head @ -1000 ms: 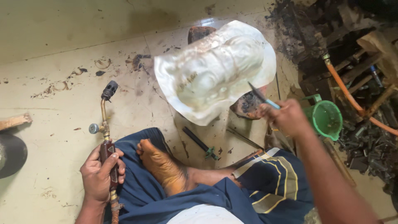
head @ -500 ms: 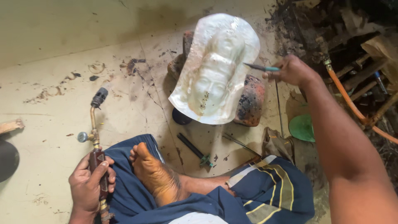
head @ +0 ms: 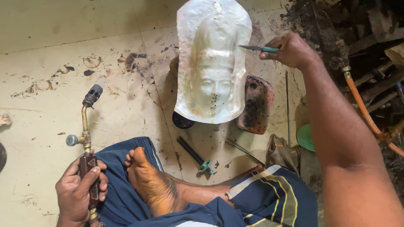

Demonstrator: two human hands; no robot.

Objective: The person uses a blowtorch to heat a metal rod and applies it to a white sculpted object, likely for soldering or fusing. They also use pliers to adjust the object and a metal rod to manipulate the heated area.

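1. Gripping a torch in the left hand, fingers wrapped tight round the dark handle, nozzle pointing up and away over the floor.
2. Pinching a slim tool in the right hand, tip aiming left, touching or nearly touching the right edge of the relief.
3. Lying propped on the floor ahead of the foot, long axis running away from the body, face end nearest.
4. Sitting far closer to the right hand; torch well apart, down at the left.
5. Resting beside the relief's lower right: a scorched block; lying below it, a dark rod.
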